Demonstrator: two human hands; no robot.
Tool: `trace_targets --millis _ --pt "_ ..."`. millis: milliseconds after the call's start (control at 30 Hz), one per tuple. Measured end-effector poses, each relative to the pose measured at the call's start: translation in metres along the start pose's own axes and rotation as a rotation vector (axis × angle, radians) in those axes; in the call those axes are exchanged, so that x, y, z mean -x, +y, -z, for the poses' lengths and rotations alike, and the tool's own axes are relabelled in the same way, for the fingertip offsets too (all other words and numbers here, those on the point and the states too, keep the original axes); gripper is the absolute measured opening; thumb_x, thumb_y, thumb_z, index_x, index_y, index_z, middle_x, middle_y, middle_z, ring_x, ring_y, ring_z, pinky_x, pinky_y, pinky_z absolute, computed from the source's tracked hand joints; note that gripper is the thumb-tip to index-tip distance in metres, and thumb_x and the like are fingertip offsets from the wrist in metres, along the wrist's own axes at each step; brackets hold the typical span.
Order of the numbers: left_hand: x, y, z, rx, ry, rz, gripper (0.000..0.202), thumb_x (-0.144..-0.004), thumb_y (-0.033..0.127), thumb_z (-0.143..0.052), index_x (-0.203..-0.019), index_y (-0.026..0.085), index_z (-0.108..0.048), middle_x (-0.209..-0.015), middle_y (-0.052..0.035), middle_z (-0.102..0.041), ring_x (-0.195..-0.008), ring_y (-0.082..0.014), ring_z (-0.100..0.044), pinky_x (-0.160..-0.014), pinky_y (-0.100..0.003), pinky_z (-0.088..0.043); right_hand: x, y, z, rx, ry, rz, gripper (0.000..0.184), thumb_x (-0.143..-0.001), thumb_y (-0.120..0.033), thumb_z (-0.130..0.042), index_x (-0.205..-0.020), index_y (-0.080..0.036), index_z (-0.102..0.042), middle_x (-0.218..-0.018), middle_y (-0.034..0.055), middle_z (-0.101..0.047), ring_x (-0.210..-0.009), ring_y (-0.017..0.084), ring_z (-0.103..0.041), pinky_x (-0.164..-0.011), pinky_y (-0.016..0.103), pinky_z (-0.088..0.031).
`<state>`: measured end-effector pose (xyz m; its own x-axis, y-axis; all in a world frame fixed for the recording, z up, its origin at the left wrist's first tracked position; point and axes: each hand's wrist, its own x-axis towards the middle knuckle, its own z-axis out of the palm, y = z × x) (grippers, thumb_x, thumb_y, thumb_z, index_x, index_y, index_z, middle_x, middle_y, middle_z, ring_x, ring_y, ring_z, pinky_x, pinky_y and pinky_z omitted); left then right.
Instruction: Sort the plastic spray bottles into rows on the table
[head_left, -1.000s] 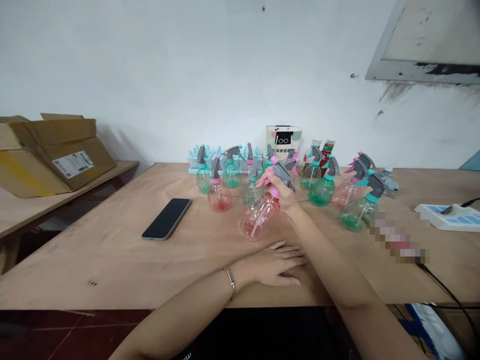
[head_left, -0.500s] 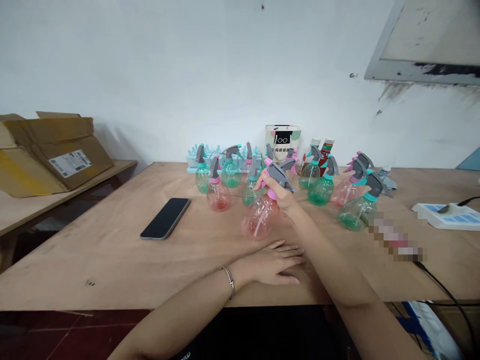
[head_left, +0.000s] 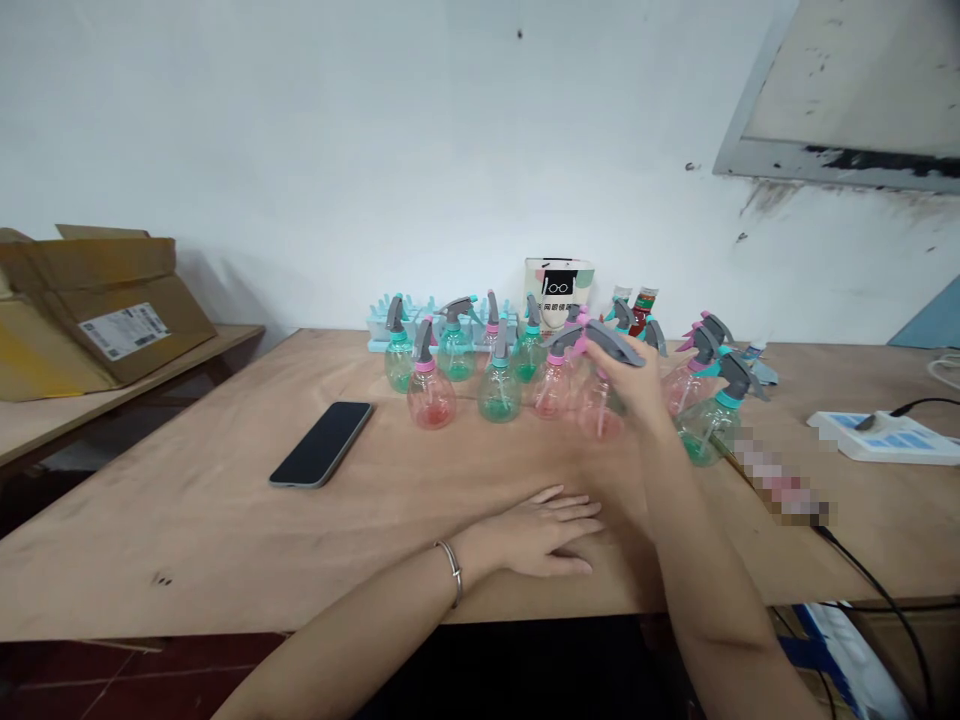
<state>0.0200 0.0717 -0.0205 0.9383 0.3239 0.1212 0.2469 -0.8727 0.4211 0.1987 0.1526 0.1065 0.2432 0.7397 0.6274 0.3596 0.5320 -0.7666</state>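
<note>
I have other spray bottles (head_left: 500,392) crowding behind and on both sides. My right hand (head_left: 632,378) grasps a pink bottle (head_left: 597,410), its neck within my curled fingers; my left hand (head_left: 541,536) lies flat, spread.

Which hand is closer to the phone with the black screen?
The left. The left hand lies flat on the table, to the phone's right and nearer the front edge; the right hand is farther right, gripping a pink spray bottle.
</note>
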Motion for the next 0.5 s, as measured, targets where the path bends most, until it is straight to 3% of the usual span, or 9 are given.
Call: trace_targets --millis 200,367,500 --pt "0.0 0.0 0.0 0.01 0.005 0.008 0.061 -0.096 0.052 -0.048 -0.149 0.023 -0.038 -0.157 -0.0074 -0.033 -0.149 -0.0214 -0.023 -0.123 -0.042 -0.011 -0.001 0.045 0.046 0.202 0.328 0.04 0.028 -0.069 -0.044 -0.071 -0.068 -0.016 -0.068 -0.057 -0.0022 -0.051 -0.055 0.011 -0.044 -0.049 0.024 -0.036" --pt "0.0 0.0 0.002 0.01 -0.005 0.004 0.06 -0.097 0.052 -0.047 -0.148 0.022 -0.039 -0.157 -0.0077 -0.033 -0.149 -0.0197 -0.022 -0.123 -0.04 -0.009 -0.001 0.071 0.061 0.226 0.447 0.047 0.028 -0.068 -0.043 -0.071 -0.078 -0.016 -0.069 -0.063 -0.0008 -0.058 -0.059 0.014 -0.053 -0.056 0.027 -0.045" --pt "0.0 0.0 0.002 0.018 -0.02 0.017 0.061 -0.096 0.053 -0.047 -0.148 0.022 -0.039 -0.157 -0.0071 -0.032 -0.149 -0.0191 -0.021 -0.123 -0.042 -0.007 0.0 0.085 0.062 0.178 0.48 0.118 0.036 -0.067 -0.038 -0.073 -0.092 -0.017 -0.061 -0.08 0.0041 -0.067 -0.072 0.019 -0.064 -0.068 0.032 -0.053"
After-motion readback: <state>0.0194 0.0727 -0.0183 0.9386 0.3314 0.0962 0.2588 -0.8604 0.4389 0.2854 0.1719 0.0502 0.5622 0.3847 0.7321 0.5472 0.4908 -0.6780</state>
